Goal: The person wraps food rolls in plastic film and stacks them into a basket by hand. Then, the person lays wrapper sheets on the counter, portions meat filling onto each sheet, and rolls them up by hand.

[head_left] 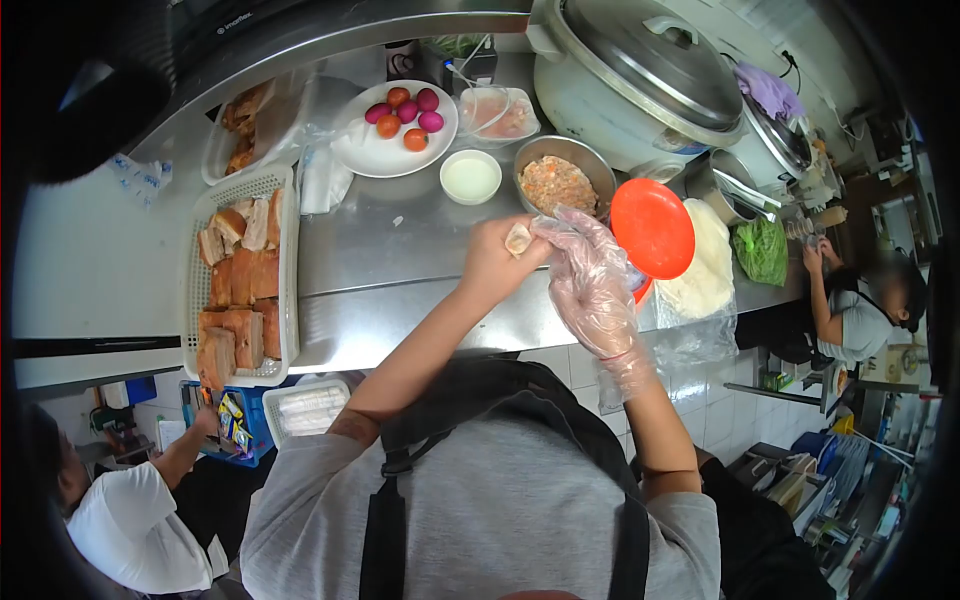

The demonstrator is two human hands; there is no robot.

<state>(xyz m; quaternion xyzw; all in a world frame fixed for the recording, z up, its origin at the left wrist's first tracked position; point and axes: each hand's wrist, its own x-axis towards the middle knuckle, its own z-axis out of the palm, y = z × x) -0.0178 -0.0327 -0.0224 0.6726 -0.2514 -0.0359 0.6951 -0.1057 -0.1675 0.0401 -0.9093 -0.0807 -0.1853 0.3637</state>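
Observation:
My bare left hand point(493, 262) is closed around a small pale dumpling point(517, 240), which shows between its thumb and fingers. My right hand point(592, 285) wears a clear plastic glove. Its fingers are drawn together and meet my left fingertips; what lies between them is hidden. Just beyond both hands stands a metal bowl point(607, 161) with an orange-flecked minced filling point(557, 185). Beside my right hand is a red plastic plate or lid point(653, 229). Pale wrapper sheets point(700, 265) lie on plastic to its right. A white bowl of pale liquid point(470, 177) stands beyond my left hand.
A white basket point(290, 330) holds roasted pork slabs. Red and purple eggs lie on a white plate point(365, 160). At the back stands a large lidded cooker point(640, 90). Greens in a bag point(762, 250) lie right. Other people point(140, 525) are at left and right.

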